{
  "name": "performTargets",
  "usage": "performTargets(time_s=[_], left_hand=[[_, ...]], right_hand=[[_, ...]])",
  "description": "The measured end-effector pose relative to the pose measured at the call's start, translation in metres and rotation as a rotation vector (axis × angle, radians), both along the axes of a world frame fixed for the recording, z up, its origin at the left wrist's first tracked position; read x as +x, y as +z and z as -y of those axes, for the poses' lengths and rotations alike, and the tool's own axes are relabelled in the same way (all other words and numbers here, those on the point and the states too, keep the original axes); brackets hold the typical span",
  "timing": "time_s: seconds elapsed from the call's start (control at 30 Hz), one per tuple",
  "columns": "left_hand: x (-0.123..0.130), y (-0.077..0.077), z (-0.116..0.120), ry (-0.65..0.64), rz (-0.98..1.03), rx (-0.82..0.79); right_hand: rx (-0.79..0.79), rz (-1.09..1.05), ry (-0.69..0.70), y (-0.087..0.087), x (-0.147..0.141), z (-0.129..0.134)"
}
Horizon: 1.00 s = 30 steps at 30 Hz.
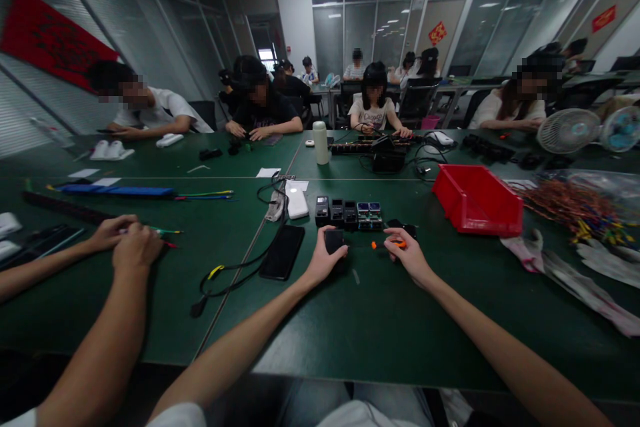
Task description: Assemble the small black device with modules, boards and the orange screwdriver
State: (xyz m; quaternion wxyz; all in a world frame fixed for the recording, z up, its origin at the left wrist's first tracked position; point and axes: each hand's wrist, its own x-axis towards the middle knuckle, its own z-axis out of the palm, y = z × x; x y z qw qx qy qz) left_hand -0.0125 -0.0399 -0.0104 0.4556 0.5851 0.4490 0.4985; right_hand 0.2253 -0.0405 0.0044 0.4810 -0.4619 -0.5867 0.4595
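Note:
My left hand [324, 257] is closed around a small black box-shaped device [334, 240], thumb across its near side. To its right, my right hand [407, 255] grips a slim screwdriver [381, 245] with an orange handle. Its thin shaft points left toward the black device; whether the tip touches is too fine to tell. Just beyond my hands stand several small black modules [337, 211] in a row, with green circuit boards [369, 213] showing at the right end. A dark flat item [403, 228] lies behind my right hand, partly hidden by it.
Left of my hands lie a black phone [283, 252], a white power bank [297, 201] and a black cable [235, 291]. A red bin [477, 203], gloves [565, 273] and wire bundles [575, 207] occupy the right. A co-worker's hands [131, 238] work at the left.

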Motion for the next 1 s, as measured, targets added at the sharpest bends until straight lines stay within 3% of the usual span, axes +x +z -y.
performTargets(time_s=[0.53, 0.7, 1.0], left_hand=[[0.002, 0.004, 0.002, 0.022, 0.042, -0.009], [0.003, 0.007, 0.007, 0.066, -0.032, 0.099], [0.007, 0.012, 0.017, 0.026, -0.172, 0.311]], right_hand=[[-0.075, -0.113, -0.082, -0.006, 0.002, -0.004], [-0.154, -0.215, -0.072, -0.010, -0.001, -0.004], [-0.292, -0.306, 0.000, -0.004, -0.009, 0.000]])
